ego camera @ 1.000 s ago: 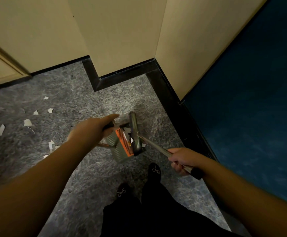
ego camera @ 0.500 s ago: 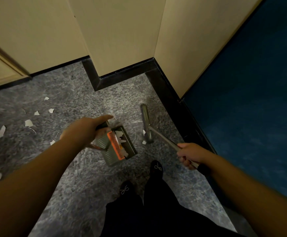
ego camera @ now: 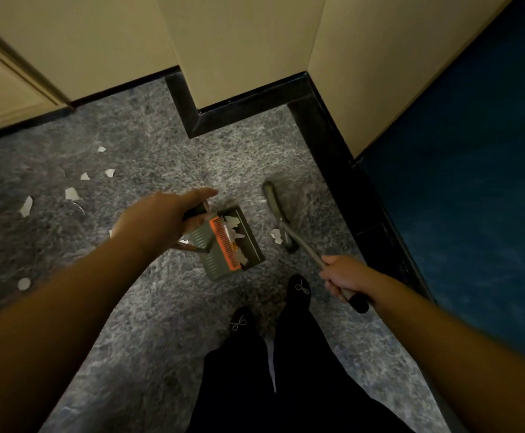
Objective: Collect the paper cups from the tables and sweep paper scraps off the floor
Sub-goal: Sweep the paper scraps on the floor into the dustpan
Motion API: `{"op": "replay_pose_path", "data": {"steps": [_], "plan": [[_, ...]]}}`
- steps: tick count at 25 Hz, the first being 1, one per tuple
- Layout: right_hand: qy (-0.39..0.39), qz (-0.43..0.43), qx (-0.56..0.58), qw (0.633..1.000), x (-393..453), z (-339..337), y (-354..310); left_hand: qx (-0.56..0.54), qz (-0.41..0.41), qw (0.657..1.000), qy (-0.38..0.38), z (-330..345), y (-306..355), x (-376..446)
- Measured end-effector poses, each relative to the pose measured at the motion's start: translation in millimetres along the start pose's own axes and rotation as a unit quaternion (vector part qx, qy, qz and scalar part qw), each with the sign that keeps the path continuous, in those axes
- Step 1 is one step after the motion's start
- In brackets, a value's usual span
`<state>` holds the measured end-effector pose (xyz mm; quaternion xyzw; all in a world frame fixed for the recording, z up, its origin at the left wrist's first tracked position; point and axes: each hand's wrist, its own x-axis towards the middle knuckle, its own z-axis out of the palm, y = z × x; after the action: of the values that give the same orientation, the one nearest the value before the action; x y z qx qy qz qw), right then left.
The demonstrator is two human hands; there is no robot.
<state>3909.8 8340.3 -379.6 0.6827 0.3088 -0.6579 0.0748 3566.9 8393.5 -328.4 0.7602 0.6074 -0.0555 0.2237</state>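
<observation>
You're standing on grey carpet (ego camera: 148, 307) right where a beige wall (ego camera: 239, 42) juts out into a corner with black baseboard (ego camera: 239, 115) running along its foot, and there's a dark blue floor section (ego camera: 473, 214) off along the right edge. Your black trouser legs (ego camera: 286, 385) and shoes (ego camera: 298, 287) sit at the bottom middle. The dustpan (ego camera: 233, 245) sits on the carpet just ahead of your shoes, grey-green with an orange comb strip, and it's already got a few white scraps (ego camera: 233, 225) in it. Your left hand (ego camera: 161, 220) is wrapped round the dustpan's dark handle, thumb stretched out forward. Just to the right of the pan, a little apart from it, the broom head (ego camera: 275, 207) sits low at the carpet with its metal pole slanting back to your right hand (ego camera: 345, 278), which has its fingers curled tight round the pole near the black end grip. One small scrap (ego camera: 276, 235) lies between the pan and the broom head, right beside the head. More loose scraps (ego camera: 72, 193) are scattered over the carpet towards the left edge, well away from the pan, plus a round one (ego camera: 23, 283) lower down by your left forearm.
</observation>
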Motion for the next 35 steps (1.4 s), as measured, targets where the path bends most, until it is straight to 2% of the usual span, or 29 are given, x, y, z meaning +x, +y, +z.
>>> {"op": "replay_pose_path", "data": {"steps": [6,10,23,26,30,35], "plan": [[-0.051,0.031,0.042,0.997,-9,2,-17,0.020,-0.011,1.000,0.004,-1,6,1],[-0.080,0.018,0.021,0.996,-30,-7,-19,0.019,-0.020,1.000,0.004,-1,4,-2],[-0.019,0.022,0.016,0.999,-10,-29,-26,0.033,-0.032,0.999,-0.007,-4,6,-3],[-0.030,0.023,-0.021,0.999,-1,-26,-37,0.040,-0.023,0.999,-0.006,-5,7,-3],[-0.059,0.043,-0.036,0.997,3,-18,-47,0.030,-0.030,0.999,-0.011,-6,4,0],[-0.086,0.028,-0.033,0.995,-15,-6,-50,0.020,-0.038,0.999,-0.008,-9,5,0]]}}
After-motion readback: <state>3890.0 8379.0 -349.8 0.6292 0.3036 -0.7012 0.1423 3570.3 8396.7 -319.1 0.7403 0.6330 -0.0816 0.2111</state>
